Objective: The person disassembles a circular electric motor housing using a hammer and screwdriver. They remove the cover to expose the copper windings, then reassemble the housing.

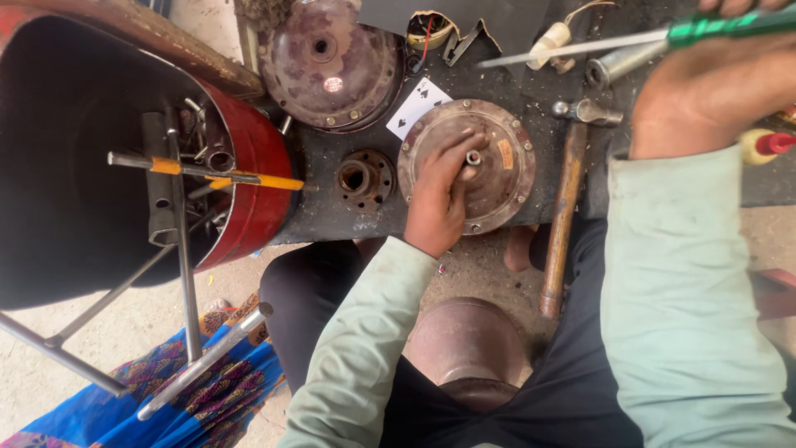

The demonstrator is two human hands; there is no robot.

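My left hand [439, 195] rests on a round rusty metal cover [506, 162], its fingers pinching the small shaft stub [473, 157] at the cover's centre. My right hand [713, 87], raised at the upper right, grips a green-handled screwdriver [721, 27] whose long shaft [572, 48] points left above the dark work slab [323, 220]. A wooden-handled hammer [564, 207] lies just right of the cover.
A second round cover [332, 62] lies behind, a small flanged hub [362, 177] beside it, and a playing card [417, 104] between them. A red drum [249, 166] of tools stands left. A copper-coloured dome [466, 336] sits between my knees. Metal rods [199, 357] lean over blue cloth.
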